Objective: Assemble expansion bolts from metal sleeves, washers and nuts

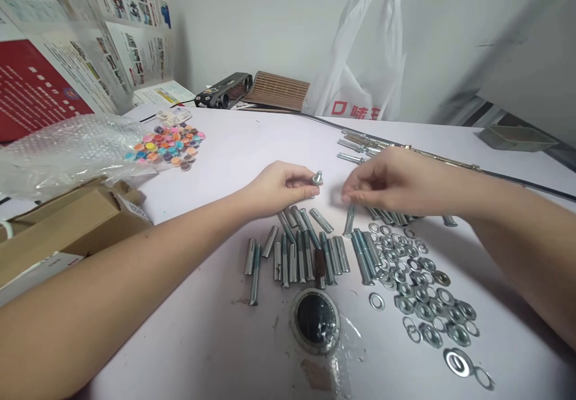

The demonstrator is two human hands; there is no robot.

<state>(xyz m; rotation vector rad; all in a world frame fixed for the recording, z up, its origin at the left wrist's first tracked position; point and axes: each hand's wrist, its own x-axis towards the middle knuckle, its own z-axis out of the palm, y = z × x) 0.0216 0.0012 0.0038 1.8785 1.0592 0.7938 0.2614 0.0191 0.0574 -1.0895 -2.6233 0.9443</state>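
My left hand (pixel 288 189) pinches a metal bolt (pixel 317 178) upright between thumb and fingers, a nut or washer showing near its top. To its right, my right hand (pixel 382 179) is closed, thumb against fingers and slightly blurred; whether it holds anything small is hidden. Below both hands lie several metal sleeves (pixel 276 261) and bolts (pixel 255 275) in loose rows. Many nuts (pixel 423 310) and washers (pixel 377 301) are scattered under my right forearm. A round dark disc (pixel 316 321) sits in front of the rows.
Assembled bolts (pixel 351 158) lie behind my right hand. Colourful small discs (pixel 168 146), bubble wrap (pixel 76 148) and a cardboard box (pixel 76 226) are at the left. A white plastic bag (pixel 360 76) stands at the back, and a grey tray (pixel 516 138) at the back right.
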